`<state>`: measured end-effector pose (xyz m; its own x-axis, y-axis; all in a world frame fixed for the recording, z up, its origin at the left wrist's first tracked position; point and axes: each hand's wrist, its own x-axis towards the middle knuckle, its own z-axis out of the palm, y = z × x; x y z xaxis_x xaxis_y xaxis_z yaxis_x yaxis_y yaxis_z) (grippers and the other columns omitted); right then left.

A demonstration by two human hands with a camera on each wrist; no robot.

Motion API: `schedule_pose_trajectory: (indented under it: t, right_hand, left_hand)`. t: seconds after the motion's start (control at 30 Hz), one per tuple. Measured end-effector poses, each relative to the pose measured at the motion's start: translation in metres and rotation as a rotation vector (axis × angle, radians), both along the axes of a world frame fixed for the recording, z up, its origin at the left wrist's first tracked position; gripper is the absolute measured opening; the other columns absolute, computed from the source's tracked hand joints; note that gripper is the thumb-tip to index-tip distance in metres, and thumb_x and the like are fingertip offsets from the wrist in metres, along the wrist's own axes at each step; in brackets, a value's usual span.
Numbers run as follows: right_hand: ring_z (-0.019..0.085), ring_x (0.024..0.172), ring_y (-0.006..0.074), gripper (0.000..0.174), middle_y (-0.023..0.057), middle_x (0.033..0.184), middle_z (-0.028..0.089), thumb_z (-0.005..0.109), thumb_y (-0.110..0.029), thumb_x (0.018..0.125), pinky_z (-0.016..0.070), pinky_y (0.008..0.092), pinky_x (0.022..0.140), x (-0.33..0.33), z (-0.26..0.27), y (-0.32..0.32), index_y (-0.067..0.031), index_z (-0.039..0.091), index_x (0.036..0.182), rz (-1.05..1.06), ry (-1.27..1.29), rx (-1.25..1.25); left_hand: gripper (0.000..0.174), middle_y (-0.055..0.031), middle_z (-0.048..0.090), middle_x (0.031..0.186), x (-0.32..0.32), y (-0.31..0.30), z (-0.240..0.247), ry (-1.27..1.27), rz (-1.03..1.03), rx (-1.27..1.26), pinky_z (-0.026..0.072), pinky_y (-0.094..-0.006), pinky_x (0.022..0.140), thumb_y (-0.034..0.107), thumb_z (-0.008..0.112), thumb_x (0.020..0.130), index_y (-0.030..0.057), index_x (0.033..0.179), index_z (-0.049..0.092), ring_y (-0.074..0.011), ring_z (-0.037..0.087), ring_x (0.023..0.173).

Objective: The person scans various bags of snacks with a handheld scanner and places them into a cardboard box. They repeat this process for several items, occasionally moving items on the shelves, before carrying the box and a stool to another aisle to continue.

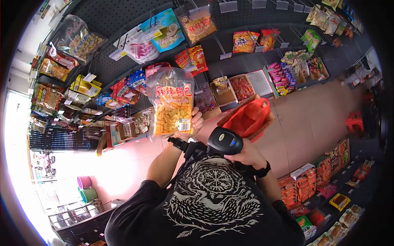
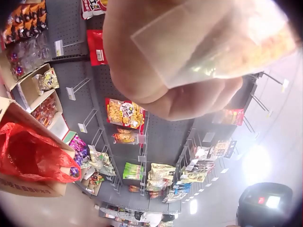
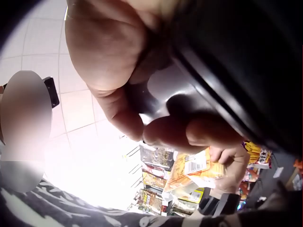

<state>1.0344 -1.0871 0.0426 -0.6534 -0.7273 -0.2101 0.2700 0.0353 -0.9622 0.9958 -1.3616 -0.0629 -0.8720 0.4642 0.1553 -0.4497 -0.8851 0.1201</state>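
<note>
In the head view my left hand [image 1: 198,119] grips a clear plastic snack bag [image 1: 172,107] by its right edge. The bag is upright, with orange-yellow crisps inside, red lettering and a white barcode label near its lower right corner. My right hand [image 1: 248,154] is wrapped round the handle of a black barcode scanner [image 1: 224,141], just right of and below the bag. In the left wrist view a clear part of the bag [image 2: 222,47] crosses my fingers, and the scanner [image 2: 265,203] shows a lit window. The right wrist view has curled fingers [image 3: 165,135] round the scanner handle.
Pegboard shelving with hanging snack bags [image 1: 201,24] curves across the far side. On the floor ahead sits a cardboard box holding a red plastic bag [image 1: 250,117]. More packed shelves [image 1: 305,182] stand at the right, and a red stool [image 1: 354,121] is farther off.
</note>
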Motion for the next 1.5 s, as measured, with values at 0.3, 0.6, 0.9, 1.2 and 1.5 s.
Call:
schedule_pose_trajectory:
  t: [0.3, 0.6, 0.9, 1.2, 1.5]
  right_hand:
    - [0.052, 0.058, 0.0058, 0.036, -0.0007, 0.075, 0.059, 0.072, -0.002, 0.075, 0.0435, 0.0235, 0.053, 0.003, 0.002, 0.004, -0.0020, 0.056, 0.107, 0.040, -0.070, -0.100]
    - [0.050, 0.054, 0.0056, 0.023, 0.0003, 0.068, 0.058, 0.070, -0.003, 0.078, 0.0411, 0.0227, 0.051, 0.007, -0.013, -0.001, -0.0021, 0.057, 0.096, -0.033, -0.168, -0.141]
    - [0.053, 0.113, 0.0203, 0.068, 0.0131, 0.121, 0.056, 0.083, -0.015, 0.067, 0.0417, 0.0359, 0.095, 0.038, 0.001, 0.036, -0.0006, 0.050, 0.124, -0.022, 0.354, 0.001]
    - [0.057, 0.096, 0.0147, 0.060, 0.0071, 0.107, 0.062, 0.081, -0.011, 0.069, 0.0462, 0.0297, 0.087, 0.051, 0.014, 0.048, 0.0004, 0.052, 0.121, -0.185, 0.127, -0.003]
    - [0.050, 0.114, 0.0131, 0.063, 0.0039, 0.125, 0.057, 0.076, -0.012, 0.078, 0.0387, 0.0311, 0.101, 0.069, 0.042, 0.058, -0.0016, 0.045, 0.132, -0.306, 0.014, -0.084]
  left_hand:
    - [0.027, -0.0022, 0.043, 0.060, 0.007, 0.001, 0.013, -0.060, 0.090, -0.108, 0.0336, -0.0267, 0.052, 0.029, 0.039, 0.100, 0.0094, 0.083, 0.046, -0.0145, 0.042, 0.054]
    - [0.029, -0.0036, 0.044, 0.063, 0.008, -0.006, 0.003, -0.044, 0.110, -0.201, 0.0347, -0.0277, 0.052, 0.034, 0.041, 0.098, 0.0092, 0.084, 0.048, -0.0161, 0.043, 0.055]
    - [0.024, -0.0020, 0.061, 0.072, 0.017, -0.002, -0.077, 0.020, 0.325, -1.801, 0.0487, -0.0312, 0.059, 0.024, 0.047, 0.097, 0.0047, 0.094, 0.060, -0.0127, 0.060, 0.065]
    - [0.021, -0.0224, 0.060, 0.073, -0.014, 0.079, -0.051, 0.655, 0.380, -2.171, 0.0464, -0.0470, 0.060, 0.023, 0.048, 0.094, 0.0043, 0.089, 0.056, -0.0405, 0.061, 0.071]
    - [0.024, -0.0222, 0.064, 0.087, -0.061, 0.153, -0.088, 0.948, 0.279, -2.029, 0.0510, -0.0489, 0.070, 0.026, 0.049, 0.090, 0.0058, 0.094, 0.062, -0.0392, 0.063, 0.079]
